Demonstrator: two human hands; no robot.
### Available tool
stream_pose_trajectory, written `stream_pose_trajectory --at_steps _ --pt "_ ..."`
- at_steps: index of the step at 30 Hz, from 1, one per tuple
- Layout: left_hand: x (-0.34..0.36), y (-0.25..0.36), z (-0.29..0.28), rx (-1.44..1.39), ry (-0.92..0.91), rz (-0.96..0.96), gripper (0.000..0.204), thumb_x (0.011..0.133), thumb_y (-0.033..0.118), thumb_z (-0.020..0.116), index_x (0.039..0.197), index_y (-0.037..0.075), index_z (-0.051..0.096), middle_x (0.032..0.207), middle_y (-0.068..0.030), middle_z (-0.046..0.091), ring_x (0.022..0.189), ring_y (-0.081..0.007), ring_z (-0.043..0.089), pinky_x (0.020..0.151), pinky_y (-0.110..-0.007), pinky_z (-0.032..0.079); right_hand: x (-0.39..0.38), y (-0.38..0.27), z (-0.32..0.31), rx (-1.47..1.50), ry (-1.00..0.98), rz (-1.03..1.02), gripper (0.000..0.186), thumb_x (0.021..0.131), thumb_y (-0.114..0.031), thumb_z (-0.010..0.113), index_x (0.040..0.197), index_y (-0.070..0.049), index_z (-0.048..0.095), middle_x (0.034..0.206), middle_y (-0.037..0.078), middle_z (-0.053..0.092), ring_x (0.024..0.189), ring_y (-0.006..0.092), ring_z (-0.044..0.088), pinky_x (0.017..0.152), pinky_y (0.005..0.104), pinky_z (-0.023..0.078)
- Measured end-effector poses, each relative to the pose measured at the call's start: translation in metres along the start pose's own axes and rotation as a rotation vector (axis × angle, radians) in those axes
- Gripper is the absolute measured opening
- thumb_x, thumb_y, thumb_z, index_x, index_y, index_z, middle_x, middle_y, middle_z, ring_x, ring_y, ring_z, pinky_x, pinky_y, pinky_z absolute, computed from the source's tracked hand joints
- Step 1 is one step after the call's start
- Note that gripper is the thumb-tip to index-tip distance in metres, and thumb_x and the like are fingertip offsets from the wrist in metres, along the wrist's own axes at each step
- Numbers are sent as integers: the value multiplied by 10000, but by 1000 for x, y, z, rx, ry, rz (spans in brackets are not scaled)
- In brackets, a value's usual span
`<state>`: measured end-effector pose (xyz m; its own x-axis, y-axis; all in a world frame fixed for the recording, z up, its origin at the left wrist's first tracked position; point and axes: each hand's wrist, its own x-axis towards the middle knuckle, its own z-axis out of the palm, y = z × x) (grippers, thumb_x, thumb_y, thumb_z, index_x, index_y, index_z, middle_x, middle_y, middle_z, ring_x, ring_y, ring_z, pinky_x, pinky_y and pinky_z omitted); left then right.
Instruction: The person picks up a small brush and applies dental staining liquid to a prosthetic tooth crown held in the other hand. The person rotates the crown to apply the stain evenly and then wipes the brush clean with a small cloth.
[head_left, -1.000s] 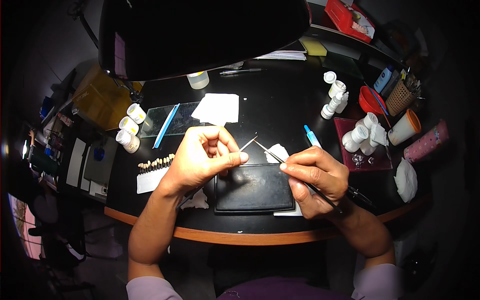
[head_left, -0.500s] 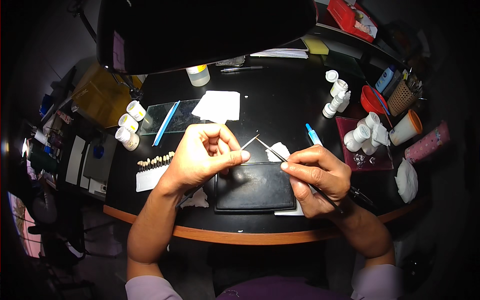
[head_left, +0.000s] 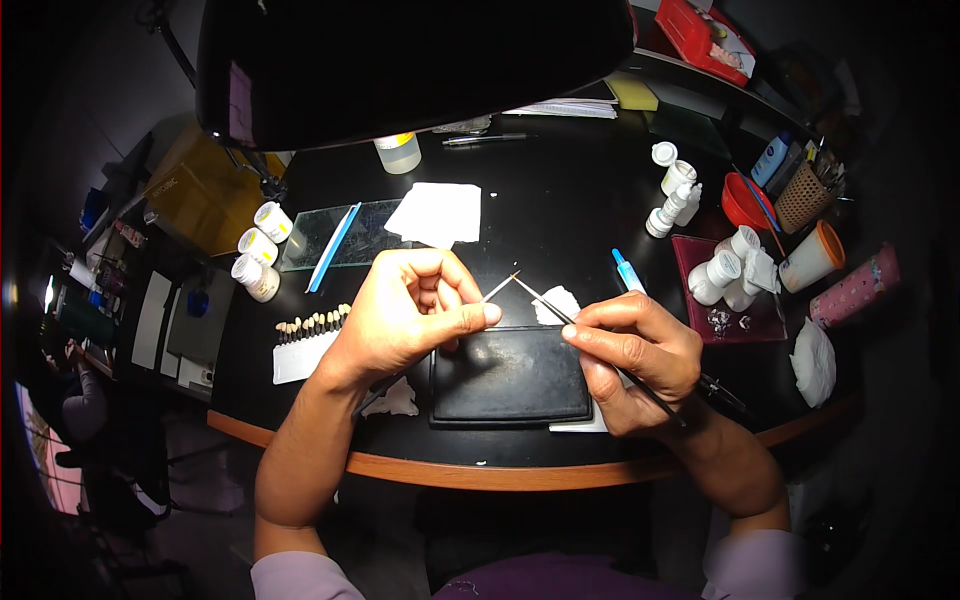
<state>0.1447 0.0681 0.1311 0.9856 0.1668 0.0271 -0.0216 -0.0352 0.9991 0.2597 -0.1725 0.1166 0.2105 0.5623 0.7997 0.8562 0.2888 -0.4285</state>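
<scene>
Thin tool [head_left: 541, 303] (in right hand [head_left: 640, 355])

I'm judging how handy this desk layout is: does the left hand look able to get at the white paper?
Probably yes: the white paper lies just beyond the left hand, nothing visible between, though that hand holds a thin stick.

A black table [head_left: 560, 200] with a curved wooden edge [head_left: 480, 476] is brightly lit at its middle beneath a large black hood [head_left: 410, 70]. A grey wall [head_left: 95, 105] and dark floor [head_left: 225, 535] recede into shadow.
</scene>
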Motion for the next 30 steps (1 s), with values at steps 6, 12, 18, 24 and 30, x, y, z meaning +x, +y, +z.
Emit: stream_pose_trajectory --at_steps 6,12,18,24,30 --pt "0 -1 0 -7 8 2 204 849 93 868 841 21 678 695 -11 673 569 -32 600 522 -180 489 0 1 -2 -16 -19 -16 277 801 84 674 1053 16 769 957 133 700 776 180 673 623 268 544" --pt "-1 1 -1 16 13 10 196 852 94 866 844 20 685 701 -12 678 572 -30 601 524 -180 485 0 -1 -3 -3 -18 -11 263 818 70 670 1057 19 766 976 139 695 779 177 674 627 270 551" --pt "0 -2 -2 16 4 17 183 851 85 862 844 14 694 728 -34 704 588 -47 624 533 -195 496 0 -2 -5 4 -14 -8 245 836 53 665 1061 28 759 973 160 705 779 192 686 654 292 565" --pt "-2 -2 -5 38 -5 25 183 850 94 866 843 20 699 726 -28 703 589 -51 626 543 -195 499 -2 -2 -1 10 8 10 242 876 6 641 1105 40 712 981 205 715 830 253 713 722 339 572" --pt "1 -5 -4 19 -16 28 180 855 99 864 842 23 702 726 -25 703 594 -50 630 546 -196 501 -1 -3 1 -18 19 20 232 838 47 667 1063 34 722 965 186 721 813 241 720 715 326 582"
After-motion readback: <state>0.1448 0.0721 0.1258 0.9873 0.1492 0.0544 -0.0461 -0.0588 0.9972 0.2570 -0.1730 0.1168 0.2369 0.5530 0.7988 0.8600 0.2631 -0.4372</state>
